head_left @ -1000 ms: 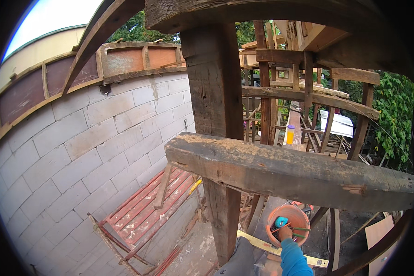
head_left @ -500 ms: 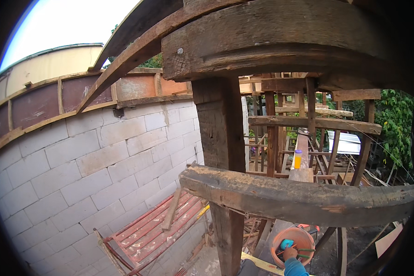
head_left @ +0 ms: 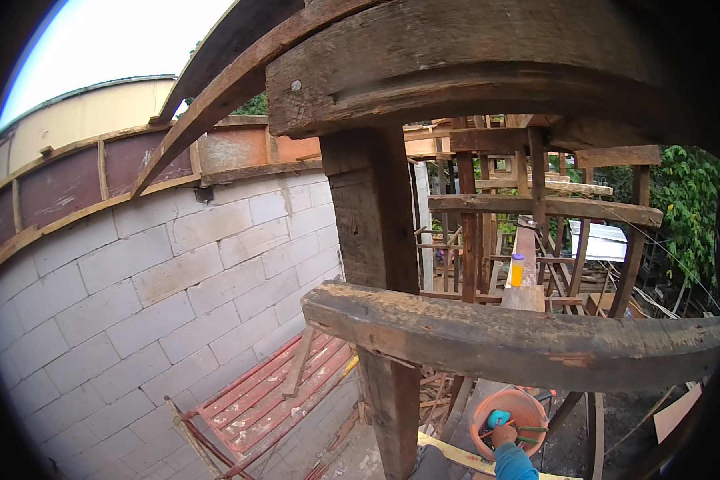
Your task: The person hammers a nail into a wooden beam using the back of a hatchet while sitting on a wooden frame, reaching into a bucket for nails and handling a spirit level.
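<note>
My right hand [head_left: 503,436], at the end of a blue sleeve [head_left: 515,463], reaches into an orange bucket [head_left: 480,409] at the lower right. Beside its fingers lies a rounded turquoise item [head_left: 498,418] whose kind I cannot make out. Green rod-like pieces [head_left: 531,430] rest in the bucket to the right of the hand. The fingers are small and mostly turned away, so their grip is hidden. My left hand does not show.
A thick wooden post [head_left: 374,216] and a crossbeam [head_left: 488,332] stand close in front, with a heavy beam [head_left: 472,68] overhead. A block wall [head_left: 168,280] and red slatted platform [head_left: 280,388] are left. A yellow-filled bottle [head_left: 518,270] stands on a plank beyond.
The view has shifted slightly, so the post and crossbeam sit a little farther left. My right hand stays in the bucket, slightly lower beside the turquoise item.
</note>
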A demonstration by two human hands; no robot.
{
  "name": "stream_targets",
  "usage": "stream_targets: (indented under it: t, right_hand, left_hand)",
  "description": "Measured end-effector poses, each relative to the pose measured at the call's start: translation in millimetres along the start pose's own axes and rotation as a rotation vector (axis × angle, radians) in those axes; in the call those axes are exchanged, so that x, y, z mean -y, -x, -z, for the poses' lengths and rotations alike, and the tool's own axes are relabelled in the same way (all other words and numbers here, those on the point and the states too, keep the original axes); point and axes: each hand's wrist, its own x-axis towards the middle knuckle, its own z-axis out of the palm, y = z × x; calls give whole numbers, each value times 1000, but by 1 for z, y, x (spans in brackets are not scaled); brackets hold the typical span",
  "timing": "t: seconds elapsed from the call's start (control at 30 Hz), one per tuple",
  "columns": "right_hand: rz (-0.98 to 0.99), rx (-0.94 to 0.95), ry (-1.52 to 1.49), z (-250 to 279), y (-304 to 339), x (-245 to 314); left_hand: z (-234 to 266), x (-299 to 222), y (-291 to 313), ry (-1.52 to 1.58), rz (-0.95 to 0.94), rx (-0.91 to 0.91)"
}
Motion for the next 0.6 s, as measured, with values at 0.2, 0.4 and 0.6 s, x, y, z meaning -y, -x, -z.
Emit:
stream_targets:
  t: [0.2, 0.4, 0.6]
  right_hand:
    - [-46, -39, -67, -14, -6, -8]
    - [79, -3, 27, -13, -7, -2]
    - [159, -63, 50, -6, 4, -7]
  left_hand:
    - [-4, -3, 0, 5, -11, 11]
    - [-4, -3, 1, 3, -19, 13]
    - [-9, -3, 3, 3, -29, 11]
